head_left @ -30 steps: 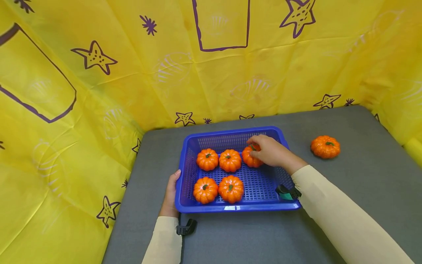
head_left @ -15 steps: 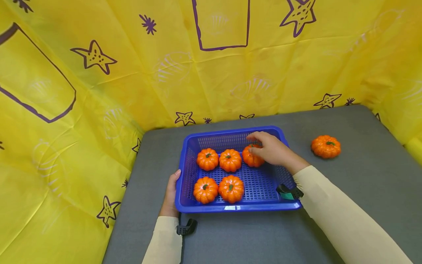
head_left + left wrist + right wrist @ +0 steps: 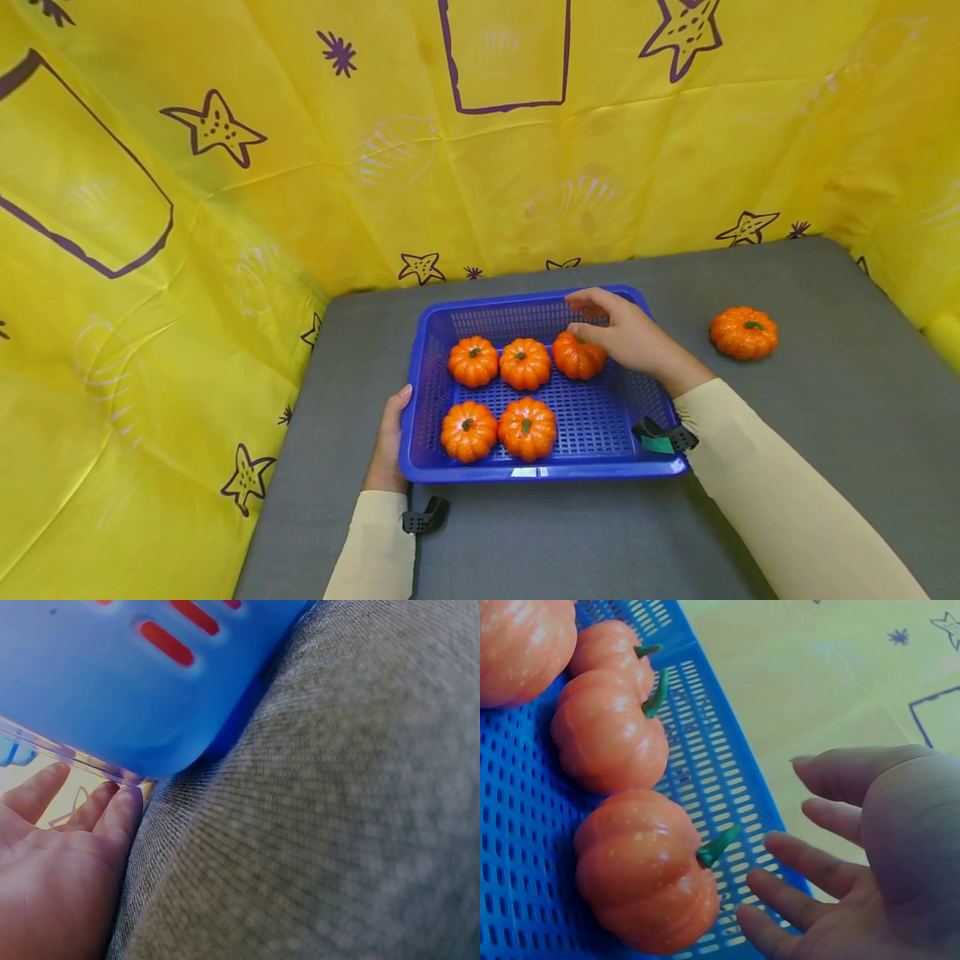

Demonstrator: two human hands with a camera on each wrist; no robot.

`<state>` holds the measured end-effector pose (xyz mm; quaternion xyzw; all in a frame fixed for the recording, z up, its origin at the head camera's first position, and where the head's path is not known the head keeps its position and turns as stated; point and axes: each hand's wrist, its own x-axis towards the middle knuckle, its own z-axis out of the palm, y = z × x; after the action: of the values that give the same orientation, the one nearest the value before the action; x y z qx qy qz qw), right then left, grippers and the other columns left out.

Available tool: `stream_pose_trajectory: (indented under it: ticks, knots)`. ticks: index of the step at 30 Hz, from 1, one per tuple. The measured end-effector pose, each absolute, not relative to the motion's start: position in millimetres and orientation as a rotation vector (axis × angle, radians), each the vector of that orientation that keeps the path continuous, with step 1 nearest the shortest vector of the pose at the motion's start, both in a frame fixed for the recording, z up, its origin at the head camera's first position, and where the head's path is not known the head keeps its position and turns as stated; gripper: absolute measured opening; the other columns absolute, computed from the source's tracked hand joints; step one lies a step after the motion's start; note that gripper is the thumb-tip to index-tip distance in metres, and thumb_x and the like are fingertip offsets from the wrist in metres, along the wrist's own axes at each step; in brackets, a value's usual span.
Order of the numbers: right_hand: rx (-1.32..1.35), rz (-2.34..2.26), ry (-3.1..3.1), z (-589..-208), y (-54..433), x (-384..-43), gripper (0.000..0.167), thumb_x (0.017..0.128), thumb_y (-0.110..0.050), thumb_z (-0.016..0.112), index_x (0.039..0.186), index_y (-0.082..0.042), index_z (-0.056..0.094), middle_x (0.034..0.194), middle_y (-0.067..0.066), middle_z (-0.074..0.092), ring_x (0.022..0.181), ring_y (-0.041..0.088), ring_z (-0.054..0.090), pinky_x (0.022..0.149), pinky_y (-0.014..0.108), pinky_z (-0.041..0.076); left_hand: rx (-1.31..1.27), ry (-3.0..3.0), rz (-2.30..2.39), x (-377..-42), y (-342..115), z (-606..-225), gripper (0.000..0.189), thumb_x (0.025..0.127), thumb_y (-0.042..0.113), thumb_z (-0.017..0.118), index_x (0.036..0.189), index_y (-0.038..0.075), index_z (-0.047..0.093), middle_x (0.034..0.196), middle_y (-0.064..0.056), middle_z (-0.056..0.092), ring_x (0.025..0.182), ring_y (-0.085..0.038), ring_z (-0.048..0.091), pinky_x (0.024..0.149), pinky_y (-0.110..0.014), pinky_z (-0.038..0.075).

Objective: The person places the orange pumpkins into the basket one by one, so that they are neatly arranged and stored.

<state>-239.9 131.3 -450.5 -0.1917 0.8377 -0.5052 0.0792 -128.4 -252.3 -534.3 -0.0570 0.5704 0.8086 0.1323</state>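
Observation:
My left hand (image 3: pixel 388 437) holds the blue plastic basket (image 3: pixel 540 473) by its left side, thumb at the rim. In the left wrist view its fingertips (image 3: pixel 124 799) meet the basket's edge. Inside the basket, three orange pumpkins line the back and two sit at the front left. Above the back-right pumpkin (image 3: pixel 579 358) hovers my right hand (image 3: pixel 626 333), fingers spread and holding nothing. The right wrist view shows that pumpkin's green stem (image 3: pixel 718 846) apart from the fingers. Two more back-row pumpkins, the middle one (image 3: pixel 524 364) and the left one (image 3: pixel 473 362), sit side by side.
Another orange pumpkin (image 3: pixel 744 333) lies on the grey table (image 3: pixel 840 400), right of the basket. Yellow patterned cloth (image 3: pixel 510 183) hangs behind and at both sides of the table. The front row holds a left pumpkin (image 3: pixel 469 432) and a right one (image 3: pixel 527 429).
My right hand has let go of the back-right pumpkin, its fingers opening and lifting slightly up and to the right. The left hand and basket have stayed in place.

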Motion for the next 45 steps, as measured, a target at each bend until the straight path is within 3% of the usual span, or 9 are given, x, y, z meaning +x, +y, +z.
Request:
stream_pose_trajectory:
  ticks: [6,14,21,25,30,39,45]
  knots:
    - [-0.539,-1.640,2.411,-449.4,136.9,-237.6,0.050,0.109,-0.019,0.068,0.154,-0.002,0.054,0.152,0.019,0.057,0.138,0.040,0.054,0.107,0.059,0.048,-0.179,1.660,2.341,-129.0,-252.7,-534.5,0.080,0.107,0.059,0.041,0.169,0.010,0.033,0.163,-0.021,0.046,0.133,-0.028,0.060,0.110,-0.044,0.050]
    - [-0.510,-1.888,2.239,-447.6,140.7,-235.6,0.048,0.112,-0.020,0.063,0.155,-0.002,0.053,0.150,0.020,0.057,0.134,0.031,0.055,0.105,0.035,0.049,-0.157,1.633,2.351,-129.2,-252.8,-534.2,0.081,0.107,0.060,0.041,0.169,0.009,0.032,0.162,-0.021,0.047,0.133,-0.028,0.060,0.110,-0.044,0.049]
    - [-0.507,-2.008,2.147,-447.5,142.7,-234.2,0.046,0.115,-0.021,0.057,0.155,0.001,0.051,0.151,0.022,0.056,0.137,0.037,0.054,0.114,0.058,0.043,-0.170,1.638,2.345,-127.6,-253.6,-534.2,0.080,0.107,0.061,0.042,0.169,0.011,0.033,0.163,-0.020,0.047,0.134,-0.028,0.060,0.110,-0.044,0.050]
    - [-0.526,-2.099,2.080,-449.1,143.9,-233.8,0.044,0.115,-0.018,0.055,0.154,0.001,0.052,0.149,0.028,0.055,0.138,0.043,0.054,0.112,0.050,0.048,-0.163,1.641,2.346,-127.5,-253.8,-533.8,0.080,0.107,0.060,0.042,0.169,0.011,0.033,0.163,-0.021,0.046,0.134,-0.028,0.060,0.110,-0.044,0.050]
    - [-0.562,-2.216,1.979,-451.0,145.5,-233.6,0.036,0.115,-0.015,0.055,0.150,-0.007,0.059,0.145,0.030,0.054,0.131,0.040,0.058,0.104,0.040,0.054,-0.152,1.623,2.349,-128.1,-253.9,-533.6,0.080,0.107,0.060,0.042,0.169,0.010,0.033,0.163,-0.020,0.046,0.134,-0.028,0.059,0.111,-0.044,0.049]
    - [-0.615,-2.277,1.929,-450.1,149.0,-231.8,0.034,0.115,-0.015,0.054,0.148,-0.009,0.062,0.139,0.020,0.060,0.121,0.034,0.062,0.095,0.036,0.057,-0.181,1.624,2.345,-128.2,-254.5,-532.2,0.081,0.106,0.060,0.043,0.169,0.009,0.034,0.160,-0.019,0.050,0.131,-0.027,0.061,0.110,-0.043,0.050]
    - [-0.596,-2.257,1.981,-445.8,151.1,-230.0,0.032,0.115,-0.016,0.054,0.145,-0.015,0.064,0.139,0.021,0.061,0.118,0.031,0.064,0.093,0.035,0.057,-0.190,1.635,2.336,-128.1,-254.4,-533.5,0.080,0.106,0.060,0.043,0.169,0.009,0.034,0.160,-0.019,0.050,0.131,-0.027,0.061,0.109,-0.043,0.050]
